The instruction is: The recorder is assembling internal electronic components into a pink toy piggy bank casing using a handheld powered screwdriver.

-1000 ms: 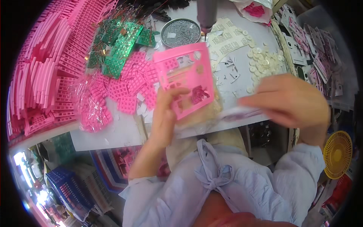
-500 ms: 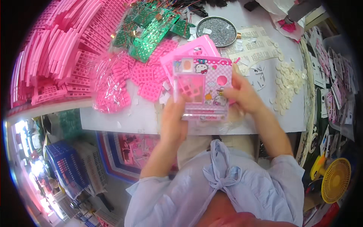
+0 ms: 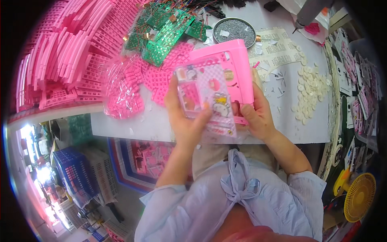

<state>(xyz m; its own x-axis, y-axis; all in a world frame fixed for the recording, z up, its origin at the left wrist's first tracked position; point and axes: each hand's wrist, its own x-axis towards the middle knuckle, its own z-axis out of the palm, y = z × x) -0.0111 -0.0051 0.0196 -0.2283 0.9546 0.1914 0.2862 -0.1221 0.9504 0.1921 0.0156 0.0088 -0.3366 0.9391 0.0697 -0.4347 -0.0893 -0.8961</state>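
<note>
My left hand [image 3: 186, 121] is closed on a printed plastic front panel [image 3: 211, 78] with a pink-and-white check, cartoon figures and a window-like cut-out. The thumb lies across its face and the fingers go behind its left edge. My right hand [image 3: 260, 119] grips a plain pink plastic casing [image 3: 237, 58] by its lower right side; several holes show in it. The panel is in front of the casing and covers its left part. Both pieces are held above the white table; whether they touch each other I cannot tell.
Pink plastic grids [image 3: 94, 76] are heaped at the left, beside a clear bag [image 3: 121, 90] of pink parts. Green circuit boards [image 3: 167, 38] with wires and a round tin [image 3: 236, 31] of screws stand behind. White discs [image 3: 308, 94] lie right; an electric screwdriver [image 3: 308, 16] hangs above.
The printed panel has shifted left and tilted, and my left thumb now lies on its face. My right hand has left the panel and holds the casing, which has come out to the right.
</note>
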